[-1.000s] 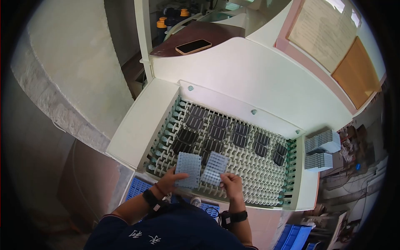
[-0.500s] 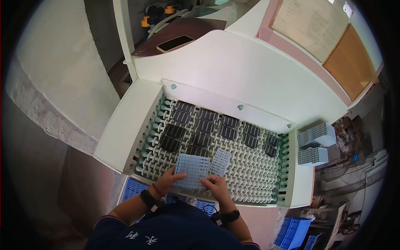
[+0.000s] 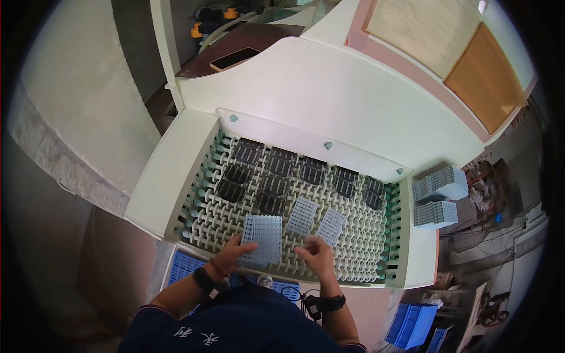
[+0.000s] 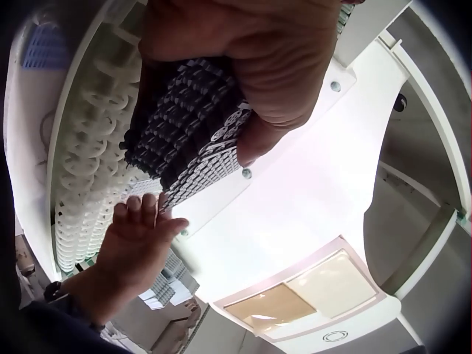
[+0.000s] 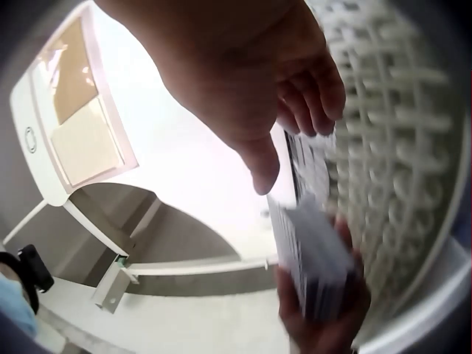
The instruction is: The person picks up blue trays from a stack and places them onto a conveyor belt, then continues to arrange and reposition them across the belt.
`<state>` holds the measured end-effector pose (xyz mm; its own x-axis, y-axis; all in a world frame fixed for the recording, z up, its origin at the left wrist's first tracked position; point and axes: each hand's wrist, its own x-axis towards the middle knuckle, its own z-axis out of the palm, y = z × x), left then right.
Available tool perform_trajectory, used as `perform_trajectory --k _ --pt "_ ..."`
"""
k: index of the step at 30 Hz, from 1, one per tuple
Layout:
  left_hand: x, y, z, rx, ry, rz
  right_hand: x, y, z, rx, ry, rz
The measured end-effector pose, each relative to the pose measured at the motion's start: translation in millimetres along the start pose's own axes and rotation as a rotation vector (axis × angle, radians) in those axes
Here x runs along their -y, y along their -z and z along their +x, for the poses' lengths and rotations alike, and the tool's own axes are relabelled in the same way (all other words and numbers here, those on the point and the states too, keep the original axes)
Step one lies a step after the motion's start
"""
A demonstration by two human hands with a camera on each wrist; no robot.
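My left hand [image 3: 232, 254] grips a stack of pale blue-grey gridded panels [image 3: 262, 238] by its left side, thumb on top. In the left wrist view the stack [image 4: 188, 122] shows many thin layers, with the thumb along one face. My right hand [image 3: 318, 257] is just right of the stack over the rollers, and in the right wrist view its thumb stands apart from the bent fingers [image 5: 313, 96], holding nothing. Beyond it, a pale panel [image 3: 302, 216] and another pale panel [image 3: 331, 226] lie flat on the white roller bed [image 3: 353, 250].
Several dark slotted pieces [image 3: 273, 194] lie farther back on the rollers, by the machine's white wall [image 3: 282, 88]. Two panel stacks [image 3: 435, 214] stand on the right ledge. A phone [image 3: 235, 59] rests on the brown shelf. Blue crates [image 3: 412, 325] sit low at right.
A panel that the right hand held has been laid on the rollers, and then a second beside it. The dark pieces have shifted back toward the wall. The left hand keeps the stack.
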<state>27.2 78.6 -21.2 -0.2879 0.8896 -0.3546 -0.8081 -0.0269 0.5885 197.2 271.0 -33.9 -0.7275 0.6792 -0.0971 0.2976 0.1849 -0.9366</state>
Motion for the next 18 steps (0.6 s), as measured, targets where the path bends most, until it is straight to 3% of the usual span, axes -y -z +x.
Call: perform_trajectory --k 1,3,4,11,12,14,15,17,18 --pt "5 3 5 0.006 -0.001 0.023 5 -11 -5 -0.011 -0.002 0.001" --pt "11 2 10 0.024 -0.009 0.048 17 -20 -12 0.358 -0.194 0.303" --pt "14 1 9 0.017 -0.045 0.053 14 -14 -10 0.355 -0.189 0.299" --pt "1 8 -20 0.018 -0.026 -0.138 -39 115 8 -0.316 -0.252 0.414" --pt "2 15 -22 0.019 -0.027 -0.137 -47 132 11 -0.316 -0.250 0.414" --pt "6 28 -25 -0.034 -0.061 -0.155 -66 155 17 -0.406 -0.378 -0.151" --pt "6 30 -28 -0.033 -0.064 -0.154 -63 155 16 -0.407 -0.375 -0.151" --pt "3 35 -38 -0.053 -0.074 -0.169 -58 153 14 -0.550 -0.123 -0.695" --pt "3 41 -43 -0.058 -0.076 -0.170 -52 148 12 -0.545 -0.122 -0.694"
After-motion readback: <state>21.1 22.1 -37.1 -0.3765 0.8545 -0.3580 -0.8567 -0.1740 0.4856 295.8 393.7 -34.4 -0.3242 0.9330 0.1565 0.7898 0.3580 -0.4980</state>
